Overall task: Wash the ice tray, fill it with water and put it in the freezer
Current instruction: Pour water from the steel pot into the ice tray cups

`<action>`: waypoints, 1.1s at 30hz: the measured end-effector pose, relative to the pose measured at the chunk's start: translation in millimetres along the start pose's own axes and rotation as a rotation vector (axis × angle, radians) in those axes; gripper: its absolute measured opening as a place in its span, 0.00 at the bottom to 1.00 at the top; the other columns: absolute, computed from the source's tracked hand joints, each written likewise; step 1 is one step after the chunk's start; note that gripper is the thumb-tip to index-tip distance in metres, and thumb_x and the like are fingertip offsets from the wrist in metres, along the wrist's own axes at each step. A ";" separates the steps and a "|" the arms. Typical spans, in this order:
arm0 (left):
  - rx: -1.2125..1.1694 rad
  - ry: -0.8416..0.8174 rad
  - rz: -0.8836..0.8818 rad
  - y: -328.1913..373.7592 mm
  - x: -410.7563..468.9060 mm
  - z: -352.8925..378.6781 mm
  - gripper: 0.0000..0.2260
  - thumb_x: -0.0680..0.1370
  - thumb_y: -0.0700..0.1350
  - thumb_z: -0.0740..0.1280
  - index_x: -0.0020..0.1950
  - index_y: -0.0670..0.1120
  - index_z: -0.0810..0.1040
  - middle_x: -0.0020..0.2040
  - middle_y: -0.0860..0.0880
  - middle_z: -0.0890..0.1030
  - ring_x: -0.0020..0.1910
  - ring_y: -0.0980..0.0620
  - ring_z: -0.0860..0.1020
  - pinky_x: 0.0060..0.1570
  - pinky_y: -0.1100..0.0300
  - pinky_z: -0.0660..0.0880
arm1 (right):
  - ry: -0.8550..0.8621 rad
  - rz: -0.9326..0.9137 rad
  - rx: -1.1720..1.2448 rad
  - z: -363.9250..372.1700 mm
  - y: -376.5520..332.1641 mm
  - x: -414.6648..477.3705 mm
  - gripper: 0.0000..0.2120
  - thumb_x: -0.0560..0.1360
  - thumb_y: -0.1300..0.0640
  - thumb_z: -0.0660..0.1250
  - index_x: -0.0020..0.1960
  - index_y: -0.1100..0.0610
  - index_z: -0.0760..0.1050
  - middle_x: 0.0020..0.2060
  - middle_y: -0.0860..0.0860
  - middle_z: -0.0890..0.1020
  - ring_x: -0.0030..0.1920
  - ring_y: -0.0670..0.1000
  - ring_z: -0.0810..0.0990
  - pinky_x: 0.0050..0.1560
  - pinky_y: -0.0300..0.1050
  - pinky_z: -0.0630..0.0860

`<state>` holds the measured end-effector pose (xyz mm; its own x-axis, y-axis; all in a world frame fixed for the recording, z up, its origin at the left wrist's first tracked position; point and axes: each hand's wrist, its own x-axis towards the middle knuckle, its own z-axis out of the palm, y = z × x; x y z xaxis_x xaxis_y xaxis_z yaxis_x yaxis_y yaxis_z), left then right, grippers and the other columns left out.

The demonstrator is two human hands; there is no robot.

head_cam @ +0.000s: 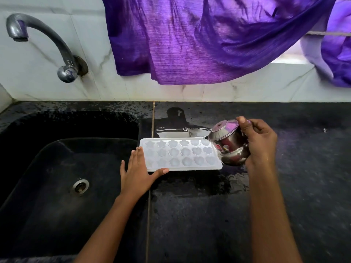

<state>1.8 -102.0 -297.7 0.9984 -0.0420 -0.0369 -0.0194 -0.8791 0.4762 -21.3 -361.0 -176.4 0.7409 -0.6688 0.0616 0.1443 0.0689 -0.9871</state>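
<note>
A white ice tray (180, 153) with flower and heart shaped cells lies flat on the wet black counter (294, 177), just right of the sink. My left hand (137, 172) lies flat against the tray's left end, fingers straight, thumb along its near edge. My right hand (259, 143) grips a small round steel pot (228, 147) tilted over the tray's right end. A thin stream of water runs from the pot's rim into the cells there.
A black sink (38, 168) with a steel drain (81, 186) takes up the left. A grey tap (41, 40) juts from the tiled wall above it. Purple cloth (199, 38) hangs over the wall behind the counter. Puddles lie around the tray.
</note>
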 end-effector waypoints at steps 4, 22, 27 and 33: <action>0.009 -0.002 0.004 0.3 -0.2 -0.3 0.55 0.59 0.77 0.49 0.77 0.45 0.42 0.79 0.50 0.47 0.76 0.55 0.43 0.72 0.48 0.38 | -0.001 -0.004 -0.015 1.6 -1.0 -1.5 0.07 0.68 0.54 0.74 0.38 0.53 0.76 0.34 0.46 0.80 0.31 0.37 0.77 0.31 0.33 0.73; 0.018 0.009 0.006 -1.2 1.0 0.9 0.55 0.60 0.78 0.48 0.77 0.45 0.42 0.79 0.49 0.47 0.77 0.55 0.43 0.72 0.50 0.37 | 0.003 -0.019 -0.042 4.4 -7.1 -6.0 0.06 0.68 0.53 0.73 0.37 0.51 0.76 0.35 0.46 0.80 0.36 0.42 0.77 0.36 0.38 0.73; 0.006 0.012 0.007 -1.4 0.3 1.0 0.55 0.60 0.78 0.49 0.77 0.46 0.42 0.79 0.49 0.47 0.76 0.55 0.43 0.72 0.49 0.36 | 0.004 -0.017 -0.041 3.7 -6.0 -5.3 0.07 0.68 0.53 0.74 0.37 0.51 0.76 0.34 0.45 0.80 0.34 0.40 0.77 0.34 0.36 0.74; -0.016 0.020 0.008 -0.9 -0.9 1.2 0.55 0.61 0.77 0.51 0.77 0.46 0.43 0.79 0.50 0.48 0.76 0.55 0.44 0.72 0.49 0.36 | 0.006 0.000 -0.015 3.8 -0.9 -3.4 0.07 0.68 0.53 0.74 0.37 0.52 0.76 0.36 0.47 0.80 0.36 0.43 0.77 0.33 0.35 0.74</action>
<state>0.9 -101.8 -299.2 0.9991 -0.0391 -0.0159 -0.0263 -0.8713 0.4900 -21.5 -356.0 -175.1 0.7367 -0.6735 0.0603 0.1342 0.0582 -0.9892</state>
